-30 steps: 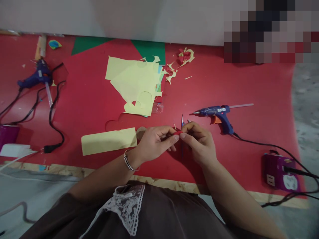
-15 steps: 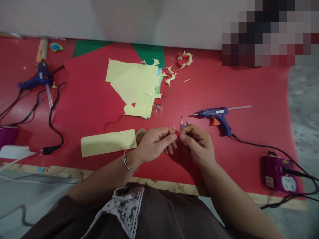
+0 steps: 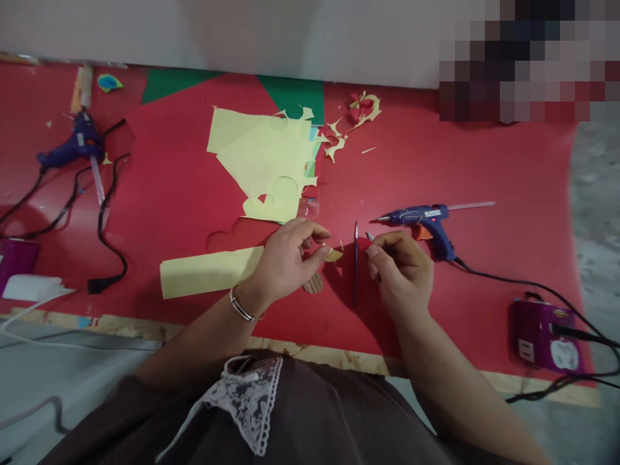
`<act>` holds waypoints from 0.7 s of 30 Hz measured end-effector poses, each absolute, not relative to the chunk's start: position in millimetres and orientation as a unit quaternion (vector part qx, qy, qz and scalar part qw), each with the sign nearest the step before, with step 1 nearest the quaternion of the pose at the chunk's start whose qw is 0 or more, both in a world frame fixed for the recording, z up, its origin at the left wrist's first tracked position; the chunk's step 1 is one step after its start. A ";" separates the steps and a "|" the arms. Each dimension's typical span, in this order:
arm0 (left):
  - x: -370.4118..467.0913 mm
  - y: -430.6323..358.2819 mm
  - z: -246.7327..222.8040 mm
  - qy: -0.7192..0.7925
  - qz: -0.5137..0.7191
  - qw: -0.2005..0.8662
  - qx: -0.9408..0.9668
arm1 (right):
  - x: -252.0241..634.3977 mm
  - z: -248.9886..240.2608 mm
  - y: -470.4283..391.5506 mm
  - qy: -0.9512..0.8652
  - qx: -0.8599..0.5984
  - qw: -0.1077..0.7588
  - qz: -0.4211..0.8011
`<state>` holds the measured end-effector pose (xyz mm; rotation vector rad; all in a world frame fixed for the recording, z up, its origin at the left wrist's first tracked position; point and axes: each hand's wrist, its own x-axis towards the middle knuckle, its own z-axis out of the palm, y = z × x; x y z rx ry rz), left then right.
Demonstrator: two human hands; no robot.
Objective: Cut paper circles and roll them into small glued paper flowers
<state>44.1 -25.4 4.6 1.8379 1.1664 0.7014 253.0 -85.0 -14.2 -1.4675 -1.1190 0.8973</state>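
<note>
Paper piece point(image 3: 363, 245), red, pinched in the right hand point(image 3: 403, 274), probably light and easily creased, best held by its edge (left hand point(image 3: 287, 259) half-curled, grip unclear).

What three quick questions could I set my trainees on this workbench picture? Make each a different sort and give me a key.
1. Multiple choice: what colour is the small piece at the fingertips of the right hand? A) white; B) green; C) red.
2. True or false: the bracelet is on the right wrist.
3. Count: how many blue glue guns lie on the red table?

Key: 1. C, red. 2. False; it is on the wrist of the left hand. 3. Two, one towards each side of the table.
</note>
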 end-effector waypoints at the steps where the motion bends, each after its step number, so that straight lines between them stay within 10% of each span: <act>1: 43.0 -24.7 3.0 0.457 0.262 0.399 0.751 | 253.2 -13.6 -84.4 -0.473 -0.619 0.511 0.363; 21: 48.4 -25.8 -1.9 0.441 0.143 0.329 0.823 | 247.3 -9.7 -81.1 -0.624 -0.591 0.384 0.338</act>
